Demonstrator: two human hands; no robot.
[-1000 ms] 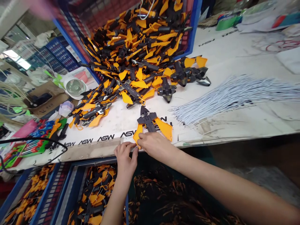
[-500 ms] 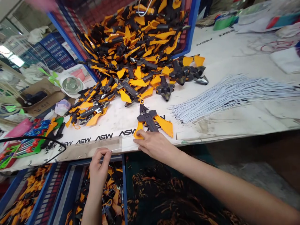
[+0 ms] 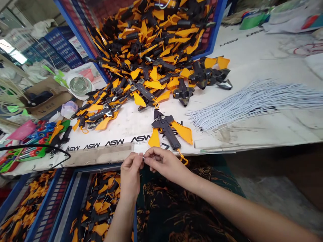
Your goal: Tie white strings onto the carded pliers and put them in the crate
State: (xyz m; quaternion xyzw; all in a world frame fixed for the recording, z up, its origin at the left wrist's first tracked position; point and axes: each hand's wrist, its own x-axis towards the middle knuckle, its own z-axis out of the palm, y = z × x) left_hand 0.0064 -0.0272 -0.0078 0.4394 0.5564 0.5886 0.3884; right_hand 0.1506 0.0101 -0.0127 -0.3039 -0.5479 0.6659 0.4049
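My left hand point(image 3: 131, 169) and my right hand point(image 3: 165, 164) meet in front of the table edge, their fingers pinched close together. Between the fingertips shows a short piece of thin white string point(image 3: 143, 156); most of it is hidden by the fingers. Just beyond my right hand lies a black toy with orange wings point(image 3: 168, 130), flat on the table. An orange loop point(image 3: 183, 158) at its near end hangs over the edge. Neither hand appears to touch the toy.
A tipped blue crate point(image 3: 210, 43) spills many similar toys onto the table. A bundle of white strings point(image 3: 247, 102) lies at right. Below the edge stand blue crates point(image 3: 73, 188) of toys. A small white fan point(image 3: 80, 85) is at left.
My right hand has left the toy and come to my left hand, which moved right with the white string. The toy's orange loop is now uncovered.
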